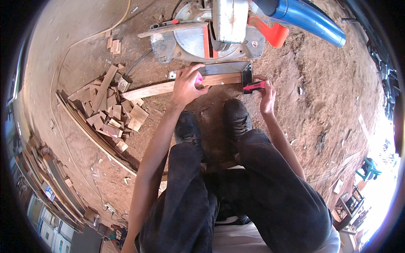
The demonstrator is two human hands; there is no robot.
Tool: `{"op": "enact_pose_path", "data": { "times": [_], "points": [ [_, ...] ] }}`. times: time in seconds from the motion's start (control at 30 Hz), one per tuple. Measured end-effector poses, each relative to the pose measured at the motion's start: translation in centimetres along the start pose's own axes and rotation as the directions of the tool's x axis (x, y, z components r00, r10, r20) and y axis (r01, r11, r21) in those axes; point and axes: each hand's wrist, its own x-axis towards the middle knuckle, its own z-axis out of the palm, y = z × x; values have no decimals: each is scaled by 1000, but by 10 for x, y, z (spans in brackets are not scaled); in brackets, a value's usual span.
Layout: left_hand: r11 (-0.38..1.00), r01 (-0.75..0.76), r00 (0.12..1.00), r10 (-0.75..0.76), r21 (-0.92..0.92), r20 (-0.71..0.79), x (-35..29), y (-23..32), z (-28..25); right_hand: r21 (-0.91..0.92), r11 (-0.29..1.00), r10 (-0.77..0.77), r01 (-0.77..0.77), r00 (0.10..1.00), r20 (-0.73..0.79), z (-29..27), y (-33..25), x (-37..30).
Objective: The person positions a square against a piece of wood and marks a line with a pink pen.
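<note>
My left hand (186,83) presses down on a long wooden strip (168,87). My fingers are curled over its top, and something small and pink (198,79) peeks out between them. I cannot tell what the pink thing is. My right hand (266,93) is closed around the red handle (254,86) of a square ruler (236,69). The dark corner of the ruler sits right at the end of the strip, and its flat metal blade lies along the far side of the wood.

The strip lies flat on the dirt ground (320,84), just past my two black shoes (213,120). Right behind it stands a big grey saw machine (211,33) with a blue tube (308,17) and a red part. To my left is a pile of small wood scraps (109,105).
</note>
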Motion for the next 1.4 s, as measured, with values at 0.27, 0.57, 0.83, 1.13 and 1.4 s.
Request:
{"op": "enact_pose_path", "data": {
  "times": [0.27,0.57,0.83,1.13,1.4],
  "points": [
    [1000,0,1000,0,-1,5,0,0,2,-221,955,-177,196,979,103,10,1,16],
    [1000,-10,1000,10,11,21,-3,0,-2,33,999,-25,20,991,134,3,17,18],
    [999,-22,1000,22,33,15,0,2,-2,114,986,92,-122,968,234,-5,23,46],
    [999,20,997,-24,47,75,-5,1,-6,80,970,200,-230,939,279,-4,25,55],
    [999,31,997,-32,22,66,-3,1,-3,-95,983,171,-154,962,214,0,22,50]
  ]
}}
